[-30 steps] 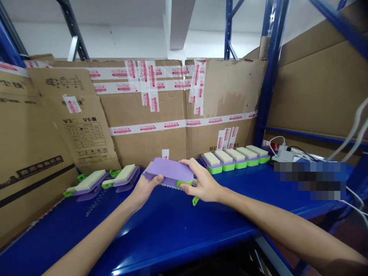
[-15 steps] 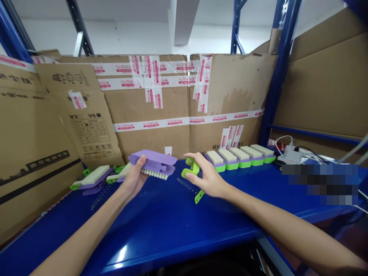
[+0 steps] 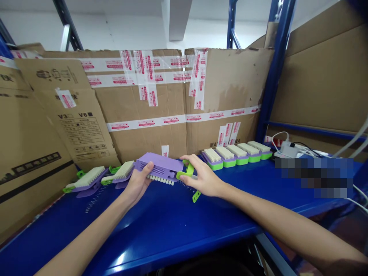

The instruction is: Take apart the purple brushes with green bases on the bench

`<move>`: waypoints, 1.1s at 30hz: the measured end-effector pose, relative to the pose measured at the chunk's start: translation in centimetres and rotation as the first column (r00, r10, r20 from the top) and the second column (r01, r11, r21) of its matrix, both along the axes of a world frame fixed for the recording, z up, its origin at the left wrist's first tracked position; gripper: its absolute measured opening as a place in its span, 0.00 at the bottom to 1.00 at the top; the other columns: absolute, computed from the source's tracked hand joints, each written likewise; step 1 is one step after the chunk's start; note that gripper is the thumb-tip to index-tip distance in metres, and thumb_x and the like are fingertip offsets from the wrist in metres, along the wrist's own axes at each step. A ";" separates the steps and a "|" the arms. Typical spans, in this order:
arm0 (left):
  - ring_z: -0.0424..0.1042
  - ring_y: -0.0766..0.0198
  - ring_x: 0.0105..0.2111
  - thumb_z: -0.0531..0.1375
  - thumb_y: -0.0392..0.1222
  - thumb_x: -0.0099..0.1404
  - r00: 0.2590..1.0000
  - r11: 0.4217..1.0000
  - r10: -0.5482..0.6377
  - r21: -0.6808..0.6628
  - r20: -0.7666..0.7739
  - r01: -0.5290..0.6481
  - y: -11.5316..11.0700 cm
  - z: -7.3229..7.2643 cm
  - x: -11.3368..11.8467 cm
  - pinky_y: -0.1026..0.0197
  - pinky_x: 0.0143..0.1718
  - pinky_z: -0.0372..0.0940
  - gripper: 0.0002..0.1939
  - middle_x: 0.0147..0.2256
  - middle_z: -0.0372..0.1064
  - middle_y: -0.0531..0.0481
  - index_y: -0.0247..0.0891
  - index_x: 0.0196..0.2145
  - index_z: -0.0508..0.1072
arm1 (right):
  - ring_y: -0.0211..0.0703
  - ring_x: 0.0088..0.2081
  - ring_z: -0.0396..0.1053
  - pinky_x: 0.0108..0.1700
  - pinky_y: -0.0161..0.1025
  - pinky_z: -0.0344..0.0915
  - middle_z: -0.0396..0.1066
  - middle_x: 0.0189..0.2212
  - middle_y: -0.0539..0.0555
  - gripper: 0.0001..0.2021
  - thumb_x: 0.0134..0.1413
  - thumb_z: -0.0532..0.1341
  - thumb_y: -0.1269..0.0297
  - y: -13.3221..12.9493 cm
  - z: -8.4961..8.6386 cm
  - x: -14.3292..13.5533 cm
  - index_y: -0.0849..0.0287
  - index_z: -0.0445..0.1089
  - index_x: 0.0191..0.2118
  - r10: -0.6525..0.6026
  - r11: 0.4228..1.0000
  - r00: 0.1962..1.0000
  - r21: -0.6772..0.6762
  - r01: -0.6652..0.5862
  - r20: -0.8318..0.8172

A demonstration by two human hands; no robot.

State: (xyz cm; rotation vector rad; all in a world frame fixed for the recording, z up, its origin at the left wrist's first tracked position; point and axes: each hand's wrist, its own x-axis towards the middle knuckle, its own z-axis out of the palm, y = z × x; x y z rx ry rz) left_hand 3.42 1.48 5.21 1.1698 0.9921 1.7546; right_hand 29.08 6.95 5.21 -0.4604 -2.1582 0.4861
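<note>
My left hand (image 3: 140, 180) is closed around a purple brush body (image 3: 161, 165), its pale bristles pointing down and its thumb-side face tilted toward me. Between the thumb and fingers of my right hand (image 3: 205, 178) is a green plastic clip (image 3: 188, 170), held against the right end of the purple body. How far the clip sits on that end I cannot tell. Below my right hand a green perforated strip (image 3: 196, 196) shows, and a metal spring (image 3: 186, 185) lies partly hidden behind the hand.
Two purple brushes with green parts (image 3: 89, 178) lie bristles up at the left, near another spring (image 3: 93, 199). Several finished-looking green and purple brushes (image 3: 237, 153) stand in a row at the back right. Cardboard walls (image 3: 143, 138) enclose the blue table (image 3: 161, 230). A power strip (image 3: 289, 148) with cables sits right.
The green clip and the purple brush body have come together; a gap separated them before. The camera view has shifted slightly.
</note>
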 end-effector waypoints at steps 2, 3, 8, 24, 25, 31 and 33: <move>0.84 0.50 0.44 0.79 0.61 0.53 1.000 1.000 -0.004 -0.001 -0.007 0.004 0.0 0.0 0.0 0.56 0.44 0.80 0.32 0.41 0.83 0.45 0.39 0.46 0.77 | 0.55 0.55 0.72 0.58 0.58 0.70 0.71 0.54 0.60 0.26 0.67 0.65 0.50 0.1 -0.1 0.0 0.56 0.64 0.64 -0.001 1.000 1.000 -0.001 0.001 0.002; 0.84 0.49 0.45 0.79 0.61 0.53 1.000 1.000 -0.005 -0.004 -0.013 0.004 0.0 0.0 0.0 0.55 0.44 0.80 0.32 0.41 0.83 0.44 0.39 0.46 0.77 | 0.55 0.55 0.72 0.58 0.58 0.70 0.71 0.54 0.60 0.26 0.67 0.65 0.50 0.1 -0.1 0.0 0.56 0.64 0.64 0.000 1.000 1.000 -0.002 0.000 0.002; 0.83 0.47 0.46 0.79 0.62 0.52 1.000 1.000 0.003 -0.015 -0.025 -0.003 -0.2 0.0 0.2 0.54 0.44 0.80 0.34 0.42 0.83 0.42 0.38 0.48 0.77 | 0.56 0.56 0.72 0.58 0.59 0.70 0.71 0.56 0.61 0.26 0.68 0.65 0.49 0.2 -0.3 -0.1 0.55 0.64 0.64 0.011 1.000 1.000 -0.010 -0.011 0.007; 0.83 0.46 0.47 0.78 0.63 0.55 1.000 1.000 -0.007 -0.017 -0.026 0.007 -0.4 0.2 0.6 0.52 0.48 0.80 0.33 0.41 0.83 0.43 0.39 0.48 0.76 | 0.58 0.61 0.72 0.62 0.61 0.70 0.71 0.63 0.65 0.31 0.66 0.68 0.48 0.2 -0.6 -0.3 0.56 0.61 0.66 0.094 0.976 0.996 -0.198 -0.094 -0.012; 0.83 0.46 0.47 0.77 0.63 0.55 1.000 1.000 -0.012 -0.022 -0.025 0.011 -0.4 0.2 0.6 0.51 0.48 0.80 0.32 0.41 0.83 0.43 0.39 0.48 0.76 | 0.58 0.60 0.73 0.62 0.60 0.70 0.71 0.63 0.65 0.31 0.66 0.68 0.48 0.2 -0.5 -0.3 0.56 0.61 0.66 0.096 0.973 0.995 -0.209 -0.097 -0.012; 0.84 0.47 0.46 0.76 0.62 0.58 0.999 0.998 -0.033 -0.045 -0.008 0.033 -0.3 0.0 0.7 0.50 0.47 0.80 0.32 0.41 0.83 0.43 0.39 0.49 0.75 | 0.56 0.59 0.74 0.62 0.60 0.70 0.71 0.62 0.64 0.32 0.65 0.68 0.49 0.2 -0.5 -0.3 0.57 0.60 0.67 0.101 0.963 0.995 -0.249 -0.102 -0.017; 0.84 0.48 0.46 0.76 0.62 0.58 0.999 0.998 -0.035 -0.048 -0.006 0.035 -0.3 -0.1 0.7 0.51 0.46 0.80 0.31 0.41 0.83 0.43 0.39 0.49 0.75 | 0.56 0.58 0.74 0.62 0.59 0.70 0.72 0.62 0.64 0.32 0.66 0.68 0.49 0.2 -0.5 -0.3 0.56 0.60 0.67 0.103 0.961 0.995 -0.255 -0.104 -0.017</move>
